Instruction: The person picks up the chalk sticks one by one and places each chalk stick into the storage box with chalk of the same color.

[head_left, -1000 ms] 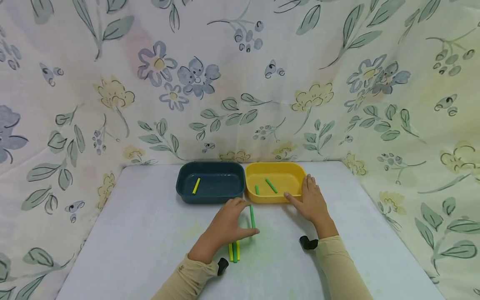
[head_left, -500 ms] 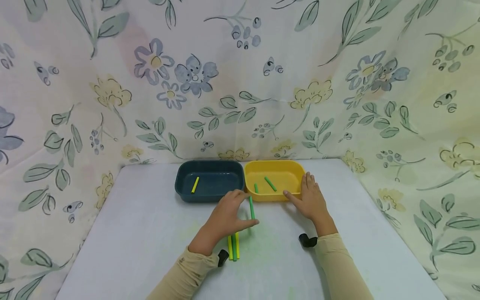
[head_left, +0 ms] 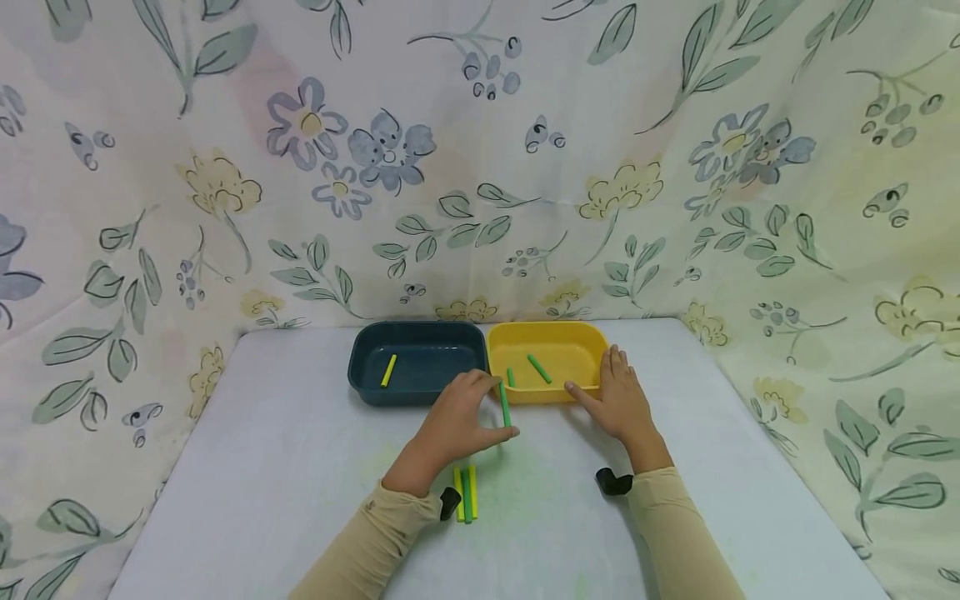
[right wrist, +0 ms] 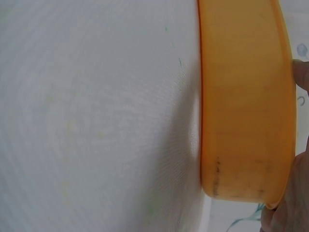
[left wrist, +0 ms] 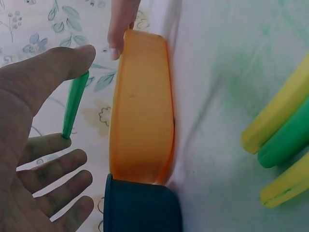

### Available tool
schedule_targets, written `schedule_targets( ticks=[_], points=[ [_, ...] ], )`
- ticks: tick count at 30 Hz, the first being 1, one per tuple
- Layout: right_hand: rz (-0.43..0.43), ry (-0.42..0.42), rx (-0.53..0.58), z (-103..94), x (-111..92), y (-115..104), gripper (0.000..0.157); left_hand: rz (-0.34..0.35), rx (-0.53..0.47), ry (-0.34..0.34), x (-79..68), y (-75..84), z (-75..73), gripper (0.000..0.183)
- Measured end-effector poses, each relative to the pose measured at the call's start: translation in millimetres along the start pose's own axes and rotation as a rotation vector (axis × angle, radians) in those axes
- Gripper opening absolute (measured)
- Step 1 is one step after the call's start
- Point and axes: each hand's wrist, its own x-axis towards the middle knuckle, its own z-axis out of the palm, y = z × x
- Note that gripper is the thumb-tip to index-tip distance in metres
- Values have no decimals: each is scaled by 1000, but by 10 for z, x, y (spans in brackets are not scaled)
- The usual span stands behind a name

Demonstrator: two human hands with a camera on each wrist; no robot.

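My left hand (head_left: 459, 417) pinches a green stick (head_left: 505, 405) lengthwise between thumb and forefinger, before the near wall of the yellow tray (head_left: 551, 397). The stick (left wrist: 75, 104) looks chalk-like in the left wrist view, where the other fingers spread apart. My right hand (head_left: 624, 398) rests at the tray's near right corner, thumb at the front rim and straight fingers along the right side. Two green sticks (head_left: 539, 369) lie inside this tray. A yellow stick (head_left: 388, 371) lies in the dark blue tray (head_left: 420, 395) on the left.
Two yellow sticks with a green stick (head_left: 468, 496) between them lie on the white cloth-covered table (head_left: 300, 500), near my left wrist. Both trays stand side by side at the back, before a floral curtain (head_left: 480, 167). Faint green smudges mark the cloth.
My left hand has moved forward with the green stick, closer to the yellow tray, exposing more of the sticks on the table. The right hand stays at the tray corner.
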Motion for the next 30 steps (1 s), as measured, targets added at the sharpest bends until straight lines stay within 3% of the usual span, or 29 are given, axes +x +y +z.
schedule_targets(
  ticks=[30],
  points=[
    [2,-4,7,-25,-24,-37,120,27,50,44,307,-118,16,84]
  ],
)
